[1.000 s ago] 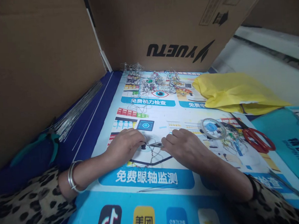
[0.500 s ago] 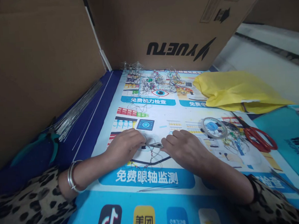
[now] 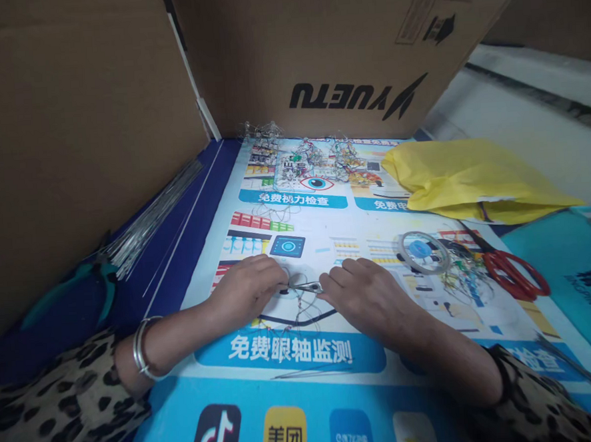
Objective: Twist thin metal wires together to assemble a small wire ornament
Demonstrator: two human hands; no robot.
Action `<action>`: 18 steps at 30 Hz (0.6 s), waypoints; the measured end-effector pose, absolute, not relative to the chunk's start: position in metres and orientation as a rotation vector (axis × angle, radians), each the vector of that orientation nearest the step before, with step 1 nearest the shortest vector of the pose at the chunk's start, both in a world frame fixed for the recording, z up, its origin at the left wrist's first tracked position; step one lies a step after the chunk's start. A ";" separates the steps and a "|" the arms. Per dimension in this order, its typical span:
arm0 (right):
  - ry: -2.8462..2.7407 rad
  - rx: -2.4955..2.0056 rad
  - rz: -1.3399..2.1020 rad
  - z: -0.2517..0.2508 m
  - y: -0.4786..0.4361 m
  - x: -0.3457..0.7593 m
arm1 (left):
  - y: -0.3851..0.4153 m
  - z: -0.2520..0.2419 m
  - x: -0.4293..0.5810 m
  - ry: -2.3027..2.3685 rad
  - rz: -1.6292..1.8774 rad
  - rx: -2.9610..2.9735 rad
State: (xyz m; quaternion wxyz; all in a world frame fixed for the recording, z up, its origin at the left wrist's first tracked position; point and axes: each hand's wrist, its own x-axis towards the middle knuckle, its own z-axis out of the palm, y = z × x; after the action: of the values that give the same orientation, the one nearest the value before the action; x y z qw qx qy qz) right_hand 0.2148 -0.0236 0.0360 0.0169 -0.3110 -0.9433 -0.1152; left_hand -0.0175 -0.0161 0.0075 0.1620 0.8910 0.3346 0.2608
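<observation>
Both hands meet over the printed sheet, their fingertips a short gap apart. My left hand [image 3: 254,280] is closed in a pinch on a thin wire [image 3: 301,307], whose loops hang below the fingers. My right hand [image 3: 363,293] is closed around a slim pointed metal tool [image 3: 305,287], like fine pliers or tweezers; its handle is hidden in the palm. The tool's tip points left and reaches the wire by my left fingertips. Small coloured bits sit along the wire loops. A few loose straight wires [image 3: 307,370] lie nearer me.
Cardboard walls [image 3: 285,55] stand left and behind. Left lie teal-handled pliers [image 3: 110,286] and a bundle of straight wires [image 3: 150,223]. Tangled wire pieces [image 3: 339,158] lie at the back. On the right are a tape roll [image 3: 445,258], red scissors [image 3: 516,274] and a yellow bag [image 3: 473,177].
Both hands stay almost in place. The pointed tool has shifted very slightly at the wire; nothing has been let go.
</observation>
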 end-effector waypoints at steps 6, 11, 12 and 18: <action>-2.920 -1.011 -0.330 0.033 -0.025 0.215 | -0.016 0.007 -0.018 0.947 0.737 2.544; -2.856 -1.052 -0.320 0.030 -0.029 0.213 | -0.016 0.007 -0.019 0.954 0.696 2.558; -2.849 -1.057 -0.326 0.030 -0.029 0.213 | -0.016 0.007 -0.019 0.963 0.695 2.558; -2.856 -1.076 -0.366 0.028 -0.033 0.214 | -0.017 0.006 -0.019 1.043 0.697 2.546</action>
State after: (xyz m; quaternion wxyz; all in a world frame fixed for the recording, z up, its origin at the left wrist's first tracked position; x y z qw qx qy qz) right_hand 0.2140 -0.0327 0.0276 0.0338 -0.3499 -0.9286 -0.1188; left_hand -0.0187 -0.0167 0.0065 0.1512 0.8866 0.3633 0.2429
